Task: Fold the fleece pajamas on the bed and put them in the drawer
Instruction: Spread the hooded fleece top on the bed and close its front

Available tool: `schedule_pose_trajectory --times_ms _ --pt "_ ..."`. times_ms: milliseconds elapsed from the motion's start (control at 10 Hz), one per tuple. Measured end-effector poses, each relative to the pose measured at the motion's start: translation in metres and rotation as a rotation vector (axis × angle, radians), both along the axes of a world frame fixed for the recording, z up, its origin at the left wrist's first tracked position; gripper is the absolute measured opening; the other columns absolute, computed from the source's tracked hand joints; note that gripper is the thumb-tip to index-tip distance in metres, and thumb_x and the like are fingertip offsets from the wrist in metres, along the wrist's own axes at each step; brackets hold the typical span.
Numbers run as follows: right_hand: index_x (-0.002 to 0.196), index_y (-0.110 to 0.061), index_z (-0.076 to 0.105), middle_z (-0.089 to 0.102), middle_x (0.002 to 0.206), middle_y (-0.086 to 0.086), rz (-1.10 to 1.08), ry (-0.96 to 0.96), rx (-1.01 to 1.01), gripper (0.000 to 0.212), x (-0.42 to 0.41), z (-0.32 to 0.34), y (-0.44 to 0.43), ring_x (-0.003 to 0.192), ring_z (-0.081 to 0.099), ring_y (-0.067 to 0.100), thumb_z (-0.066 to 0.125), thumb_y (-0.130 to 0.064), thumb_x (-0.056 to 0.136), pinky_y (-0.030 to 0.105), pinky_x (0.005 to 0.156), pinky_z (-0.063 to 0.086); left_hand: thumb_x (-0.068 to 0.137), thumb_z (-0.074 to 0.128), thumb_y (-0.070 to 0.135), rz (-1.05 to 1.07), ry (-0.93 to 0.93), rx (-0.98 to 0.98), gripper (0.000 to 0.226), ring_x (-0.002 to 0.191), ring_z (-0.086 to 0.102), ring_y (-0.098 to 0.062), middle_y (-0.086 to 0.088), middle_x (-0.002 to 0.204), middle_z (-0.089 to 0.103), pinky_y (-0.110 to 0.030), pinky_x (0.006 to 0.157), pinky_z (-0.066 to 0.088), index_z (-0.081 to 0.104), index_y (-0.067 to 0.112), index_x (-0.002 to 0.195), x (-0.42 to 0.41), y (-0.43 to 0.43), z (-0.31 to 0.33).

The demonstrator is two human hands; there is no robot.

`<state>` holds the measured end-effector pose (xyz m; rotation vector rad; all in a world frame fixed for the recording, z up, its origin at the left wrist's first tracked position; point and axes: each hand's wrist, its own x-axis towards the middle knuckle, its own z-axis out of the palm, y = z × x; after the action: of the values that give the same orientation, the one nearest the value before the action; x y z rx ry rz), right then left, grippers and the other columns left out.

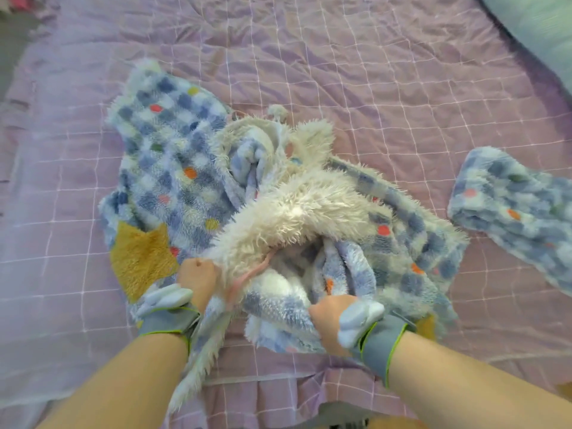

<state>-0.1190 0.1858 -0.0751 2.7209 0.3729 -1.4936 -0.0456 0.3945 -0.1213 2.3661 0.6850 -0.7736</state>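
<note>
**A:** What are the hands doing?

**B:** Both are closed tight on cloth. The person's left hand (198, 277) is balled into a fist, fingers curled round the shaggy white edge of the fleece pajama top (173, 168). The right hand (329, 320) has its fingers wrapped into a fold of the same top's checked fleece, just at the near edge of the bed (371, 72).

**A:** And what lies between the two fists?

**B:** A bunched opening of the garment, with a thin pink cord (247, 278) trailing down beside the left hand. Each wrist carries a grey wrist band (168, 322) edged in lime, with a pale padded piece over the back of the hand.

**A:** What is the top like?

**B:** Thick and plushy. The outside is a blue-and-white check scattered with orange, red, yellow and green dots. The inner side is long cream-white pile, turned out in the middle of the heap. A mustard-yellow patch (140, 258) of the same fuzzy stuff sits at its left near corner, and a small white pompom (277, 110) shows at the far side. The whole thing is crumpled, not flat.

**A:** Is anything else from the set there?

**B:** Yes, a second pajama piece (513, 209) in the same check lies to the right, apart from the top, its nearer end showing stacked layers.

**A:** And under it all?

**B:** A lilac quilted cover with a white grid of stitching, creased in places. Some pale blue-green bedding (544, 29) sits at the far right corner.
</note>
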Motion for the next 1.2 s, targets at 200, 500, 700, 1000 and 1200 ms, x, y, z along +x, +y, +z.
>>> schedule_pose_trajectory --times_ms 200,500,700,1000,1200 --pt "0.114 -0.012 0.056 0.063 0.118 0.013 0.037 -0.061 0.018 0.028 -0.025 -0.019 0.007 0.109 0.059 0.032 0.048 -0.006 0.088 0.035 0.089 0.044 0.071 0.051 0.021 -0.914 -0.684 -0.021 0.025 0.087 0.067 -0.025 0.003 0.092 0.069 -0.033 0.088 0.039 0.062 0.025 0.093 -0.026 -0.023 0.005" --pt "0.111 -0.014 0.041 0.060 0.115 0.009 0.070 0.007 0.070 0.029 -0.017 -0.020 -0.007 0.104 0.061 0.032 0.055 -0.021 0.087 0.032 0.071 0.037 0.050 0.057 0.011 -1.673 -0.499 0.318 0.013 0.065 0.069 -0.022 0.003 0.058 0.058 -0.058 0.094 0.043 0.060 0.020 0.060 -0.027 -0.054 -0.026" --pt "0.151 -0.029 0.000 -0.001 0.159 0.009 -0.069 0.100 0.129 0.073 0.032 -0.017 -0.026 0.140 0.027 0.034 0.047 -0.026 0.096 0.039 0.110 0.026 0.028 0.084 0.014 -1.542 -0.720 0.112 0.058 0.055 0.061 -0.021 -0.001 0.069 0.059 -0.027 0.068 0.056 0.053 0.015 0.077 -0.002 -0.043 -0.015" --pt "0.132 -0.009 0.047 0.049 0.135 0.019 -0.083 -0.107 -0.096 0.036 0.069 -0.014 -0.060 0.125 0.047 0.033 0.039 -0.020 0.099 0.039 0.103 0.038 0.038 0.089 0.023 -1.591 -0.700 0.296 0.078 0.069 0.068 -0.021 -0.004 0.092 0.063 -0.027 0.072 0.054 0.048 0.014 0.103 0.049 -0.026 0.041" --pt "0.111 -0.014 0.062 0.054 0.118 0.010 0.092 -0.182 -0.207 0.030 0.079 0.134 -0.078 0.118 0.050 0.031 0.055 -0.031 0.087 0.035 0.095 0.043 0.090 0.045 0.007 -1.539 -0.358 0.575 0.049 0.114 0.054 -0.022 -0.002 0.125 0.050 -0.030 0.103 0.033 0.033 0.016 0.136 0.073 -0.028 0.121"
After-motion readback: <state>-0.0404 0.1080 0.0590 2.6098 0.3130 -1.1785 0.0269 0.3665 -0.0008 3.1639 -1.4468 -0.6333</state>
